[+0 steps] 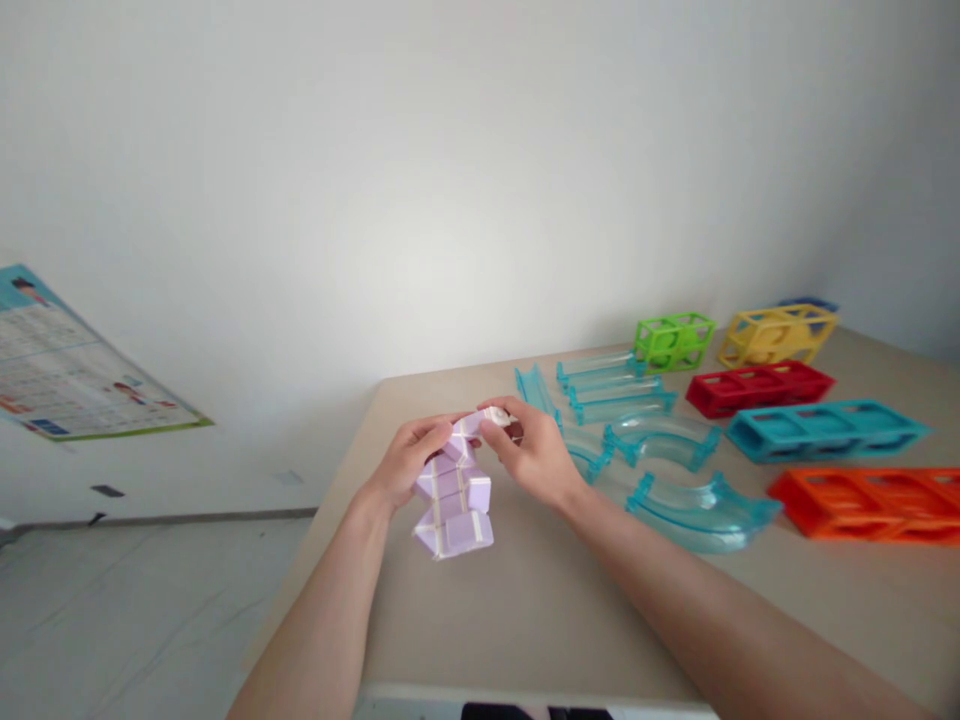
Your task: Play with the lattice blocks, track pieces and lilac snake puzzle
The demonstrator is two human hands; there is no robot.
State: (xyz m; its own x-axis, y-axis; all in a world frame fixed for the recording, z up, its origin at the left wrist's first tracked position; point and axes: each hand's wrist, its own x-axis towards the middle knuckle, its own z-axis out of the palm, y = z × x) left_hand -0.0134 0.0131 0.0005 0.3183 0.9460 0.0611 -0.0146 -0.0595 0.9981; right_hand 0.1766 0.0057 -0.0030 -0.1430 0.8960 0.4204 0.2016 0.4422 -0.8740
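Both my hands hold a lavender zigzag piece (453,506) of several blocky segments with cream lines across them; its exact kind is unclear. It hangs down above the near part of the table. My left hand (409,460) grips its upper left side, with the thumb lying over a segment and the other fingers partly hidden behind it. At the piece's upper right end, my right hand (534,450) pinches the whitish tip between thumb and fingers.
On the beige table (480,630), clear blue track pieces (622,403), some curved, lie right of my hands. Beyond them are frame blocks in green (675,341), yellow (778,335), red (759,389), teal (829,431) and orange (874,503). A poster (82,365) hangs on the left wall.
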